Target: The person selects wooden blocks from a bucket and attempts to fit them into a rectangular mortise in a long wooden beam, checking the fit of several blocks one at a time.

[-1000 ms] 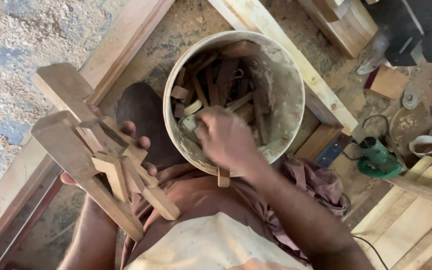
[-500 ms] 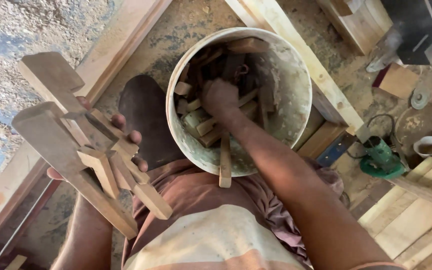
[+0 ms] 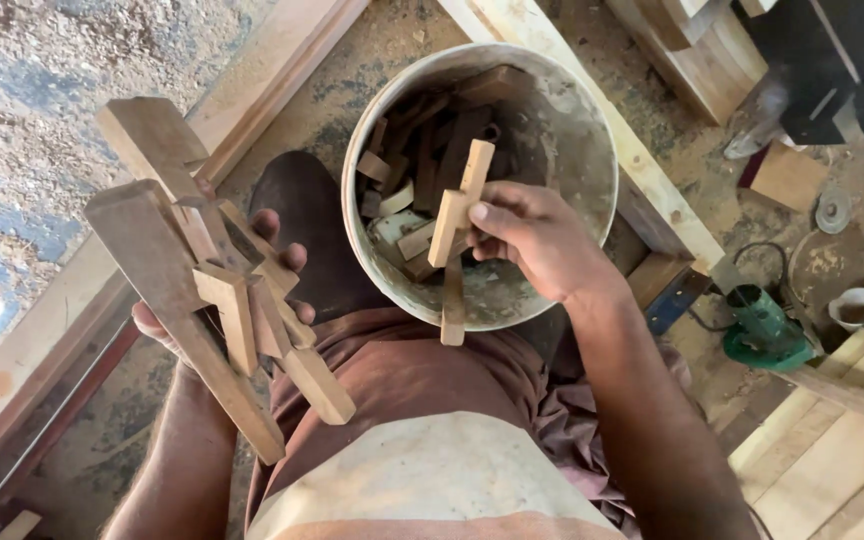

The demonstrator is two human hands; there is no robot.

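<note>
My left hand (image 3: pixel 252 275) grips a bundle of wooden sticks and blocks (image 3: pixel 202 270) that fans out to the left and down over my lap. My right hand (image 3: pixel 537 235) holds a short light wooden piece (image 3: pixel 460 205) upright just above the rim of a dirty white bucket (image 3: pixel 592 130). The bucket stands between my knees and holds several dark and pale wood offcuts (image 3: pixel 417 165). Another thin stick (image 3: pixel 452 305) leans against the bucket's near rim below my right hand.
Long timber planks (image 3: pixel 562 95) run diagonally behind the bucket. A green power tool (image 3: pixel 762 325) with a cord lies on the right beside pale planks (image 3: pixel 832 450). Sawdust covers the ground at upper left (image 3: pixel 42 60). Wood blocks (image 3: pixel 707 45) sit at top right.
My right hand has come up out of the bucket with a short wooden piece pinched in it. The left hand's bundle has shifted slightly right and closer.
</note>
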